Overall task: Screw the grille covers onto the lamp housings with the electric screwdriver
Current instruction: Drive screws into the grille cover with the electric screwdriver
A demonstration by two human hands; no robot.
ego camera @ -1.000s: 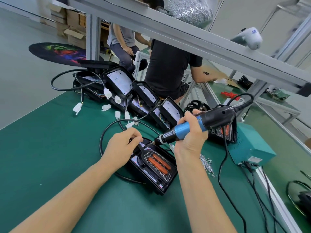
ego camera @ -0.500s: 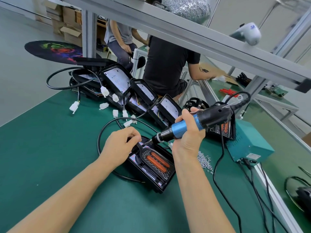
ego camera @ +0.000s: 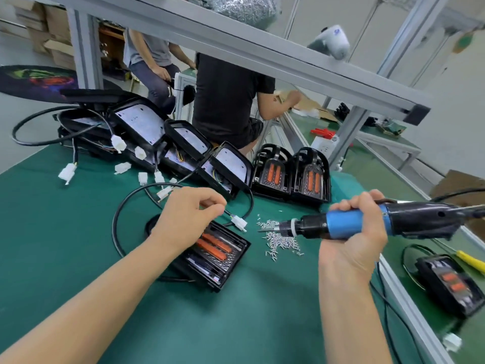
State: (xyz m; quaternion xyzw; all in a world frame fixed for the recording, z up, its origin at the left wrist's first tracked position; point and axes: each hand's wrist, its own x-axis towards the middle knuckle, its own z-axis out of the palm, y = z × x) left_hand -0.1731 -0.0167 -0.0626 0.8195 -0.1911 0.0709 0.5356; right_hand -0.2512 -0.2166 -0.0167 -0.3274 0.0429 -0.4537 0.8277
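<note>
- Right hand (ego camera: 353, 232): fingers wrapped around the blue barrel of the electric screwdriver (ego camera: 367, 224), held level above the green desk (ego camera: 65, 245); bit tip over the pile of loose screws (ego camera: 280, 239).
- Left hand (ego camera: 187, 219): above the lamp housing (ego camera: 217, 258), fingers loosely curled; whether they pinch anything cannot be determined.
- Lamp housing: flat on the desk, grille cover (ego camera: 225, 248) on top, orange elements visible beneath it.
- White connector (ego camera: 239, 223): just beside the housing's far edge.
- Two more assembled housings (ego camera: 291, 174): upright at the desk's rear.
</note>
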